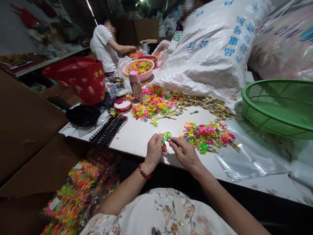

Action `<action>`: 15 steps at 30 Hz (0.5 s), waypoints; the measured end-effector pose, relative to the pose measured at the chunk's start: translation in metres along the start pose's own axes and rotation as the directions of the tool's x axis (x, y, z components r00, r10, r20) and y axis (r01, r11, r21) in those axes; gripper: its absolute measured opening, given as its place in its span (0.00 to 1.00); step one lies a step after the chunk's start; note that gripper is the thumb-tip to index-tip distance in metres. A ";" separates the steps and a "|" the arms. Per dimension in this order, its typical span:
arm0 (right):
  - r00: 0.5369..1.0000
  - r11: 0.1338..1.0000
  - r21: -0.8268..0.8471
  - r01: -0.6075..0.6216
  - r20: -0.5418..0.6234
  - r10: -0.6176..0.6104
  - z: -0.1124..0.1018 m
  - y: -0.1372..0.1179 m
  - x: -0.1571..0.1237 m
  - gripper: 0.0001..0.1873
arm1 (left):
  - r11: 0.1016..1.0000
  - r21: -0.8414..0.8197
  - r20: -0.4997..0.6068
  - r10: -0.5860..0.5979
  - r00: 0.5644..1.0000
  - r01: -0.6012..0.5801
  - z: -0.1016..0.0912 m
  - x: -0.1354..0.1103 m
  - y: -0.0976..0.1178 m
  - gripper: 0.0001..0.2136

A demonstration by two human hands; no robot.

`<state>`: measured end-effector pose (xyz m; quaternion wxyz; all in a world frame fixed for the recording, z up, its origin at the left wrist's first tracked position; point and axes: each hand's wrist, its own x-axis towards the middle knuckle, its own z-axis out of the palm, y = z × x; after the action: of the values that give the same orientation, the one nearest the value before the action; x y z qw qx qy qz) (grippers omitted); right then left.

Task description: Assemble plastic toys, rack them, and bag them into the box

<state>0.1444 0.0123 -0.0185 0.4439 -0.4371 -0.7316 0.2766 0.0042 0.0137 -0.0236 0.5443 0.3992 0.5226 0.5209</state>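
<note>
My left hand (154, 150) is closed on a small green plastic toy piece with a round ring (167, 134), and a bit of red shows below its fingers. Pinched in my right hand (186, 153) is the end of a short patterned stick (168, 140), which meets the green piece between the two hands. Just right of my hands lies a small pile of coloured toy pieces (207, 134), some with sticks fitted. Farther back spreads a larger heap of loose bright plastic pieces (154, 106). Many patterned sticks (215, 107) lie behind to the right.
A pink-capped bottle (135, 85), a red basket (123, 104) and a black perforated strip (108, 130) stand or lie left. A large white sack (207, 49) rises behind. The green basket (278, 130) is at right. Filled bags (73, 195) lie below left. A co-worker (104, 47) works behind.
</note>
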 end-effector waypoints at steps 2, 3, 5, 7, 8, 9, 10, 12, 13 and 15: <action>1.000 1.000 -0.001 0.003 -0.015 -0.003 0.002 0.001 -0.002 0.11 | 0.999 0.034 -0.004 -0.004 1.000 0.004 -0.001 0.000 -0.001 0.17; 1.000 1.000 0.008 -0.006 -0.021 0.006 0.002 0.003 -0.003 0.11 | 0.998 0.058 -0.011 -0.002 1.000 0.002 -0.001 0.000 -0.001 0.17; 0.999 0.998 0.043 -0.044 -0.024 0.045 0.003 0.005 -0.005 0.11 | 0.995 0.103 -0.029 0.007 1.000 -0.004 -0.003 0.001 -0.003 0.17; 0.997 0.993 0.084 -0.078 -0.021 0.080 0.004 0.006 -0.007 0.11 | 0.991 0.134 -0.052 0.015 0.999 -0.008 -0.004 0.002 -0.004 0.17; 0.996 0.992 0.098 -0.083 -0.019 0.086 0.005 0.005 -0.007 0.10 | 0.990 0.144 -0.065 0.020 0.998 -0.010 -0.005 0.004 -0.005 0.17; 0.997 0.991 0.105 -0.078 -0.019 0.081 0.005 0.004 -0.007 0.10 | 0.988 0.154 -0.076 0.025 0.997 -0.013 -0.005 0.005 -0.006 0.17; 0.998 0.993 0.103 -0.065 -0.017 0.067 0.006 0.003 -0.007 0.10 | 0.986 0.167 -0.084 0.036 0.996 -0.022 -0.006 0.006 -0.007 0.17; 1.000 0.997 0.077 -0.022 -0.009 0.022 0.007 -0.001 -0.008 0.10 | 0.977 0.206 -0.092 0.079 0.993 -0.059 -0.006 0.008 -0.010 0.17; 1.000 0.999 0.054 0.003 -0.005 -0.003 0.008 -0.002 -0.008 0.10 | 0.971 0.227 -0.090 0.104 0.990 -0.082 -0.005 0.009 -0.011 0.17; 0.999 0.999 0.002 0.044 0.011 -0.044 0.008 -0.003 -0.011 0.09 | 0.961 0.255 -0.070 0.125 0.990 -0.103 -0.002 0.010 -0.015 0.17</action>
<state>0.1385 0.0014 -0.0241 0.4461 -0.4189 -0.7435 0.2697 0.0033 0.0209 -0.0399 0.4358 0.4717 0.5832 0.4974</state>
